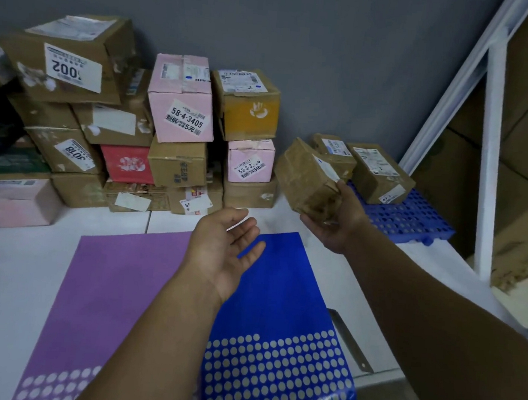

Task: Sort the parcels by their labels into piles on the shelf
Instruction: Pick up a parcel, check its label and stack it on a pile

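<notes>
Grip of the right hand (338, 219) curls under the tilted brown parcel (303, 176); left hand (225, 244) open.

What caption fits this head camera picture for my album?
Right hand holds a brown parcel near the blue pallet; left hand hovers open above the blue mat.

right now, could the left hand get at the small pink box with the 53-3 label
Probably yes. The left hand is open and empty, and the small pink box faces it at the pile's front with nothing before it. The yellow box close above could crowd a grip from the top.
</notes>
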